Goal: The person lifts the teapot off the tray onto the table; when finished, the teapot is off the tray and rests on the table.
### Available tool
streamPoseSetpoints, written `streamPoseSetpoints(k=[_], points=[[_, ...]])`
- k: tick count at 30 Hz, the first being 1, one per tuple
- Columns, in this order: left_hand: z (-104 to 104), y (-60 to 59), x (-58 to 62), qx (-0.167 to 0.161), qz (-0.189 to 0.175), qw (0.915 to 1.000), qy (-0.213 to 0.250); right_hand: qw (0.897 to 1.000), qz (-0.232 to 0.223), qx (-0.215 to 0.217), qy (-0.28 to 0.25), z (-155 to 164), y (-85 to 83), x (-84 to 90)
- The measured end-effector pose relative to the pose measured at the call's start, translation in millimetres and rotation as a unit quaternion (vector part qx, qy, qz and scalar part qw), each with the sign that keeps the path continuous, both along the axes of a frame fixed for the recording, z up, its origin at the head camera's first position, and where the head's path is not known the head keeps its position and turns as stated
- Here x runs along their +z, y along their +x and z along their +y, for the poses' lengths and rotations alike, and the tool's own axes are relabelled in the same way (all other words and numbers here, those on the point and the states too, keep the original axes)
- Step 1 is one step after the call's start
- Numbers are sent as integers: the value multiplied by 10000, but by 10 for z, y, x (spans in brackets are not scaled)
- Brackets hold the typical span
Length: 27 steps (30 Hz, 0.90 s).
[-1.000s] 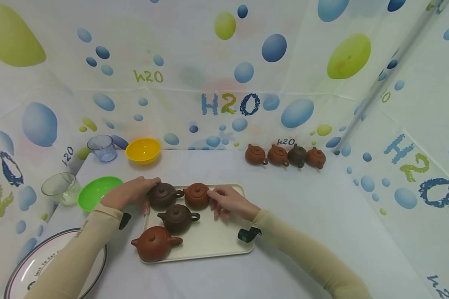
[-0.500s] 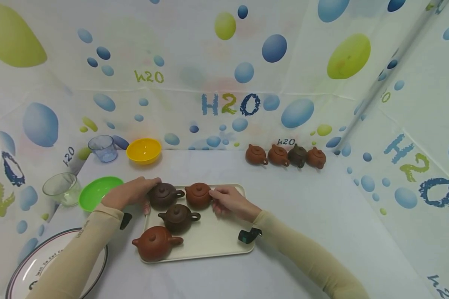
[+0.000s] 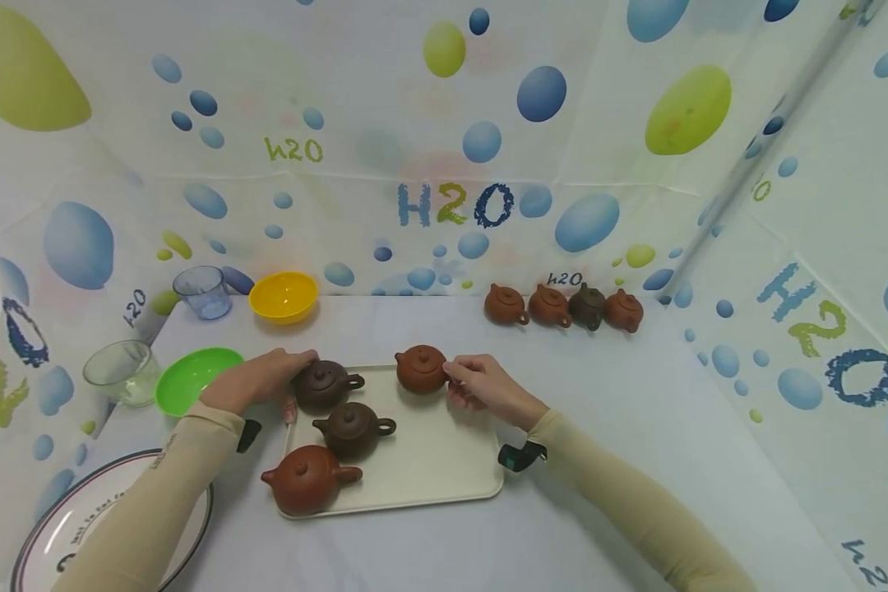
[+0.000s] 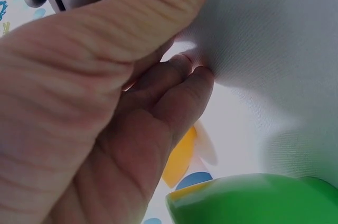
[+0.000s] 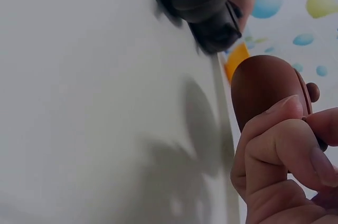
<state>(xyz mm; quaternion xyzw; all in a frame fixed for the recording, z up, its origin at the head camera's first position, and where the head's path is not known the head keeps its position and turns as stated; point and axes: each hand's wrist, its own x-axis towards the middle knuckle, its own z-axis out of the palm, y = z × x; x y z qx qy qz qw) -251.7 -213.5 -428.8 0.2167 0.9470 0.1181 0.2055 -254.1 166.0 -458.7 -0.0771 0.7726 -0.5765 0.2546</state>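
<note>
Near the far edge of the cream tray (image 3: 444, 460), my right hand (image 3: 488, 388) pinches the handle of a reddish-brown teapot (image 3: 419, 369), which appears lifted off the surface. The right wrist view shows my fingers (image 5: 277, 150) curled at its handle side. At the tray's far left corner, my left hand (image 3: 255, 381) holds the spout side of a dark brown teapot (image 3: 324, 386). The exact contact is hidden by the thumb. In front of it on the tray stand another dark brown teapot (image 3: 353, 430) and a larger reddish-brown teapot (image 3: 307, 479).
Left of the tray are a green bowl (image 3: 192, 374), a yellow bowl (image 3: 284, 298), a clear glass (image 3: 122, 372) and a bluish glass (image 3: 203, 293). A large plate (image 3: 192, 534) lies under my left forearm. Several small teapots (image 3: 551, 306) line the back right.
My right hand closed further on the reddish-brown teapot's handle, and moved it right and slightly away from me, apart from the dark teapot. The left hand stayed in place.
</note>
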Motion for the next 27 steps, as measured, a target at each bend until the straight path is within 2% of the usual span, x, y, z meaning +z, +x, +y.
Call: streamPoseSetpoints(k=[10,21,27], points=[[9,-12,20,150,-91,9998,-41,9966,-113,-653,-485,395,-180,52],[25,1,31,107,-84,9999,-66,9867,-239,-1579,-305,737,-439,-104],[12,-2,-5,120,-94,9999,-26,9821,-244,-1825,-407,761,-516,-162]])
